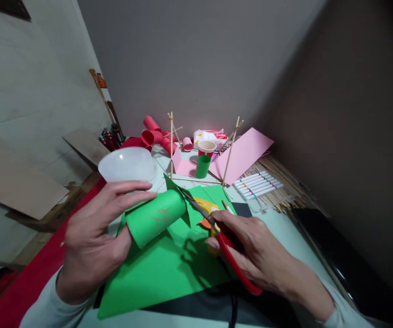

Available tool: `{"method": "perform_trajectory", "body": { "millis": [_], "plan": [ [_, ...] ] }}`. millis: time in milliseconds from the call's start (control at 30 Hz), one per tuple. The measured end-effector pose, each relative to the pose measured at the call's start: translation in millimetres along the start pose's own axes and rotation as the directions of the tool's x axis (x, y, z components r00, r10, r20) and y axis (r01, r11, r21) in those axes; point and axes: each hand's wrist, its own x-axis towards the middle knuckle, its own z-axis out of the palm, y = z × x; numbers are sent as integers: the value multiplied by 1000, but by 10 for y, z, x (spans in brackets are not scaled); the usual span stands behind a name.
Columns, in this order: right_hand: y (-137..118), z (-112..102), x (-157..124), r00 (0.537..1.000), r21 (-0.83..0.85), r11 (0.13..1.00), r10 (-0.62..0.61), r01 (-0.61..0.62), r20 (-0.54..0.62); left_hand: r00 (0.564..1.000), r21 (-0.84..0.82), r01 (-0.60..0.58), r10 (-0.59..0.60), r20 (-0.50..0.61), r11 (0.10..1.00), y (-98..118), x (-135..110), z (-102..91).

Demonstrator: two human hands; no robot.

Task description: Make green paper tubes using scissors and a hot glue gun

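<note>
My left hand [97, 237] grips a green paper tube [158, 217] by its left end, thumb below and fingers over the top. Faint scribbled marks show on the tube's side. In my right hand [251, 250] are red-handled scissors [230, 257], their blades reaching the paper edge at the tube's right end. A pointed flap of green paper [172, 183] sticks out there. Beneath both hands lie green paper sheets [142, 287]. A yellow object [206, 205] with an orange part lies behind the scissors, partly covered, so I cannot tell its kind.
A translucent white bowl [128, 165] stands at the left. Behind are a stick frame [230, 152], a small green cup-shaped roll [203, 167], a paper cup [206, 146], pink paper [247, 152] and red tubes [151, 137]. White markers [258, 184] and thin sticks [278, 168] lie right.
</note>
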Motion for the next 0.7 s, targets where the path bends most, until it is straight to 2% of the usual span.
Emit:
{"method": "perform_trajectory", "body": {
  "millis": [67,133,233,267,333,400,533,633,700],
  "plan": [
    [-8,16,1,1000,8,1000,10,-10,17,1000,-2,-20,20,18,1000,-25,-2,21],
    [-18,22,8,999,18,999,28,-29,39,1000,-20,17,-17,-13,1000,-28,1,48],
    [-25,6,20,997,42,997,62,-64,54,980,-119,186,-193,-49,975,-14,28,76],
    [-23,-5,23,996,57,996,71,-74,59,956,-199,280,-292,-31,939,-14,43,79],
    [-13,-32,28,994,89,992,86,-92,68,878,-372,461,-476,57,806,-34,75,74],
    [-2,-62,33,992,127,985,105,-114,76,799,-500,567,-584,140,655,-83,93,64],
    [5,-101,50,989,284,947,146,-150,35,721,-661,591,-669,177,462,-224,61,69],
    [-4,-65,71,971,431,883,231,-186,-54,684,-747,556,-711,161,365,-288,5,114],
    [-6,0,88,957,528,825,280,-202,-71,661,-767,561,-726,189,312,-277,-23,162]
  ]
}}
